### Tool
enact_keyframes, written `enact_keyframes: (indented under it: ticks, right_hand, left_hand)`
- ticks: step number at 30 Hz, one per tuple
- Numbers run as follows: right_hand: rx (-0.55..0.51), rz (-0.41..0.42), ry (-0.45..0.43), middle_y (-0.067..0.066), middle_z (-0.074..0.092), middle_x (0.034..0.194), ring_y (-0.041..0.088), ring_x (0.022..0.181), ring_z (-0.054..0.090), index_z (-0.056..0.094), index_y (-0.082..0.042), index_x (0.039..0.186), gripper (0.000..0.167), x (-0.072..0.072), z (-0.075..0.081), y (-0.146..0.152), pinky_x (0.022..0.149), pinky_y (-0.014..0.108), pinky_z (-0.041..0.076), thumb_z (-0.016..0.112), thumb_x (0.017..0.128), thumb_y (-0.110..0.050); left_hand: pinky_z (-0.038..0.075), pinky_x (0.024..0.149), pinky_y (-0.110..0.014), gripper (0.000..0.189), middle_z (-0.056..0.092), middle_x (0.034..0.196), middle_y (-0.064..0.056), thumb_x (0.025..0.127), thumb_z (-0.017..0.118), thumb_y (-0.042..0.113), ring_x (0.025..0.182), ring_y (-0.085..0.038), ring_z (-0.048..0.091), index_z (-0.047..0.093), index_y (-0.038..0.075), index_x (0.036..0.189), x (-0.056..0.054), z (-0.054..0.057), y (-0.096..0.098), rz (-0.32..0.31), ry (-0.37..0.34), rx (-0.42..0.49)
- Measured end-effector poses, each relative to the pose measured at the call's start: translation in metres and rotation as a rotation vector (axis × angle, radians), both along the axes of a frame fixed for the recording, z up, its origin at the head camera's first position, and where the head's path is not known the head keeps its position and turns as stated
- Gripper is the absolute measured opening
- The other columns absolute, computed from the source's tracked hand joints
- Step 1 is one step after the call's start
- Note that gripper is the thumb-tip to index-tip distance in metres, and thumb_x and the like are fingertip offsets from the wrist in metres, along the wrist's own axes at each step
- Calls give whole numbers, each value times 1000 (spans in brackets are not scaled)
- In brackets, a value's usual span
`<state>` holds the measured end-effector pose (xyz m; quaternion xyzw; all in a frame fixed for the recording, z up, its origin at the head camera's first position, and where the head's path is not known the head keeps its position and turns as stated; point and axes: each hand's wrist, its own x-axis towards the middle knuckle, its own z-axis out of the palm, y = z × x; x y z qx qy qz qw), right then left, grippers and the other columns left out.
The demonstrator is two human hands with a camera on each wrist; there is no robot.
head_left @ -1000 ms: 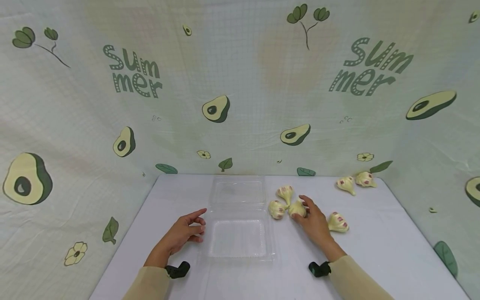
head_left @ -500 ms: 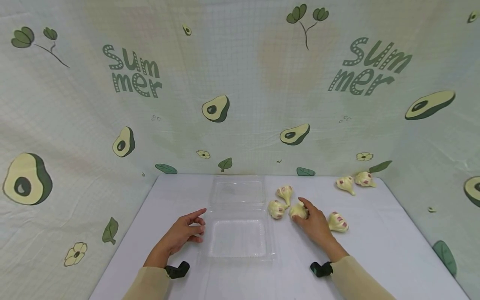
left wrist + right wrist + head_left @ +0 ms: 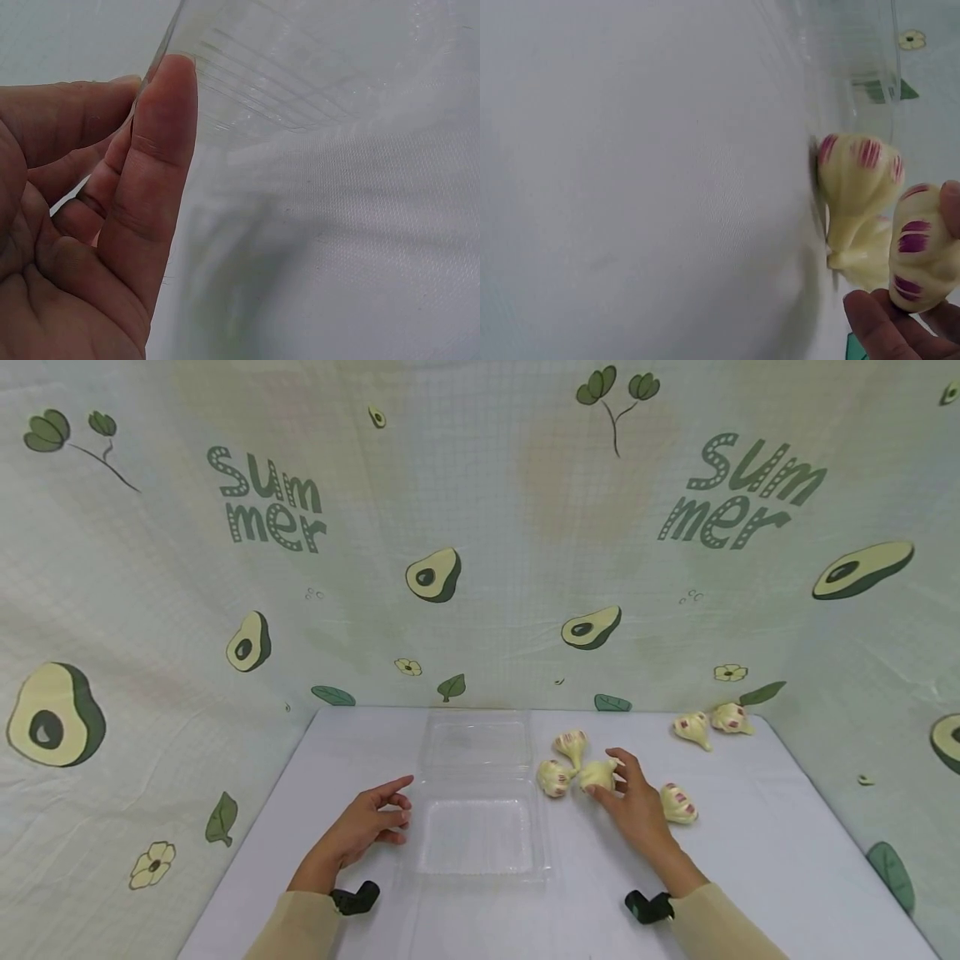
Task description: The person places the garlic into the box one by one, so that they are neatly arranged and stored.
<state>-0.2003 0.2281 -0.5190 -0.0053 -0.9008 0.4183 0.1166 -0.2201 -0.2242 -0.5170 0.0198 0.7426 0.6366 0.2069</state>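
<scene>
The right hand (image 3: 637,810) pinches a garlic bulb (image 3: 597,776) between thumb and fingertips, right of the clear plastic clamshell box (image 3: 474,837), whose hinged lid (image 3: 477,743) lies open on the far side. The left hand (image 3: 369,822) grips the box's left rim between thumb and finger. By my reading, the step in hand is handling this 1 bulb beside its 2 neighbours, the near bulb (image 3: 553,779) and the far bulb (image 3: 570,744); whether it is off the table (image 3: 787,868) I cannot tell. The next move seems to call for a steady pinch that spares their necks. The box's right rim runs just beside the near bulb, so room there is tight; wider room lies toward the person
</scene>
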Motion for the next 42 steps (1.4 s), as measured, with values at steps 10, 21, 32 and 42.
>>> enact_keyframes:
  ticks: [10,21,32,42]
  right_hand:
    - [-37,-1,-67,22,65,141,42,119,69,65,-11,139,52,5,14,-15,92,48,58,84,91,-17]
    - [-137,0,-158,24,67,138,41,123,66,63,-1,144,56,13,35,-28,85,35,60,80,96,-23]
    - [-331,53,-157,23,64,141,38,120,69,67,0,138,50,15,53,-46,81,26,61,82,93,-16]
    - [-415,110,-146,22,69,129,34,116,70,68,3,135,47,10,61,-74,77,28,65,81,92,-8]
  left_hand:
    - [65,73,-33,73,56,115,-11,96,71,1,90,-20,64,41,9,163,-2,-1,0,8,-9,6]
    - [65,74,-33,72,56,115,-11,97,69,-1,90,-20,64,41,10,163,-2,0,1,14,-16,-5]
    - [65,74,-33,73,56,115,-11,97,71,0,91,-20,64,41,10,163,-1,1,1,17,-17,-1]
    - [65,74,-33,72,56,114,-11,96,71,0,90,-20,65,42,11,162,-1,0,1,21,-17,2]
